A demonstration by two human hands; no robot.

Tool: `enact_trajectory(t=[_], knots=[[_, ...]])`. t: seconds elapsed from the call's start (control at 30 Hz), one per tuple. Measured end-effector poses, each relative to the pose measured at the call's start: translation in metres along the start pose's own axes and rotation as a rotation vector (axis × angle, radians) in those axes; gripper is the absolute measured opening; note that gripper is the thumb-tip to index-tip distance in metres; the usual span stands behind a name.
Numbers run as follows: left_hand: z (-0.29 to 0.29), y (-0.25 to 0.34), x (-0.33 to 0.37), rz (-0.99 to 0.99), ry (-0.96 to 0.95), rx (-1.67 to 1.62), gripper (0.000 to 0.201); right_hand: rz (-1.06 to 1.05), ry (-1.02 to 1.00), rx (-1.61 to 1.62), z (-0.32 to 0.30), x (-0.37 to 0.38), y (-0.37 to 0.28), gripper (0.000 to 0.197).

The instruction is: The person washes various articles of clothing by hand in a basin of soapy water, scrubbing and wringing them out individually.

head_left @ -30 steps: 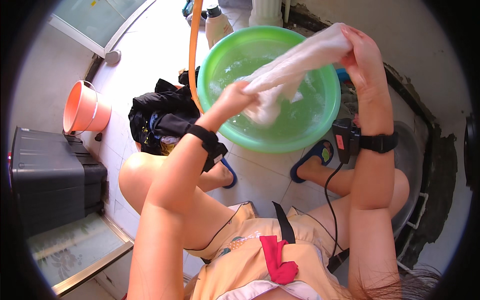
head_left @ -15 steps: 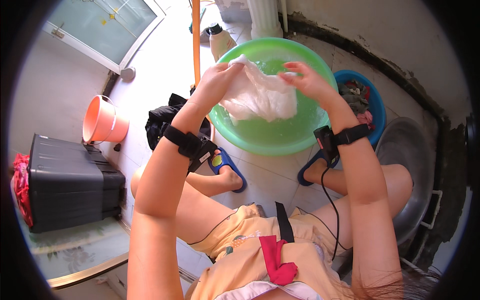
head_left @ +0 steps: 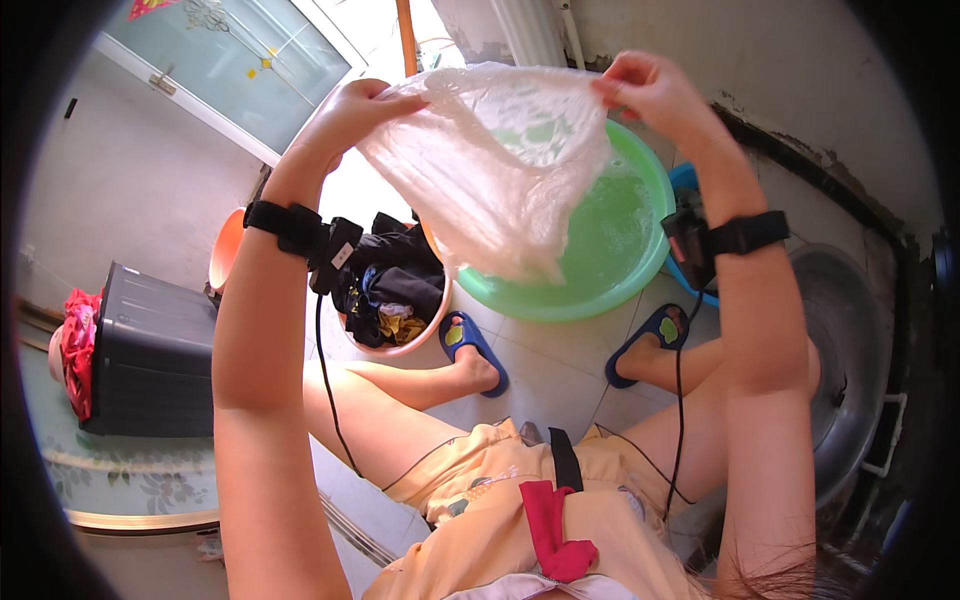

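Cloth (head_left: pixel 490 170) now raised, spread above basin (head_left: pixel 620 250).

Bare forearms, no sleeves. Black strap on each wrist, each carrying a small black device: left device (head_left: pixel 335 255), right device (head_left: pixel 688 245). A thin black cable (head_left: pixel 325 370) runs from each device down toward the waist. Peach-coloured shorts (head_left: pixel 500 520) with a small print near the hem. Black strap and red cloth piece (head_left: pixel 550 530) at the waist. Blue slippers (head_left: pixel 470 345) with green spots, legs bare.
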State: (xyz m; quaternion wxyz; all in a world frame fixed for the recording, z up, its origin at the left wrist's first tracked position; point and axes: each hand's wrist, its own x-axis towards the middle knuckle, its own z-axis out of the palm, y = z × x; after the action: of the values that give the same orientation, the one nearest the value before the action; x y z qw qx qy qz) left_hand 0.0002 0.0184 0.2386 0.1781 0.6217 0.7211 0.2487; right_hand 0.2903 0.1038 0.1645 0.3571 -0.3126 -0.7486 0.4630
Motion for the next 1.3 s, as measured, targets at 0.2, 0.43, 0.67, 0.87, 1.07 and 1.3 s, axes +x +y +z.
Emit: enact_trajectory(t=[0.2,0.43,0.67,0.87,1.07,1.3], knots=[[-0.008,-0.015,0.021,0.046,0.020,-0.384,0.054,-0.181,0.349,-0.188,-0.019,0.017,-0.030,0.014],[0.062,-0.032,0.033,-0.091,-0.276,-0.068,0.049,-0.021,0.461,-0.404,0.002,0.025,0.055,0.023],[0.218,-0.119,0.041,-0.008,-0.313,0.466,0.043,0.303,0.097,-0.724,0.096,-0.016,0.193,0.019],[0.303,-0.144,0.018,0.224,-0.752,0.321,0.028,0.309,-0.394,-1.110,0.138,-0.022,0.197,0.023],[0.322,-0.172,0.006,0.124,-0.752,0.496,0.039,0.379,-0.529,-1.059,0.157,-0.039,0.243,0.030],[0.307,-0.166,0.027,0.057,-0.788,0.791,0.028,0.689,-0.840,-0.844,0.146,-0.043,0.314,0.033]])
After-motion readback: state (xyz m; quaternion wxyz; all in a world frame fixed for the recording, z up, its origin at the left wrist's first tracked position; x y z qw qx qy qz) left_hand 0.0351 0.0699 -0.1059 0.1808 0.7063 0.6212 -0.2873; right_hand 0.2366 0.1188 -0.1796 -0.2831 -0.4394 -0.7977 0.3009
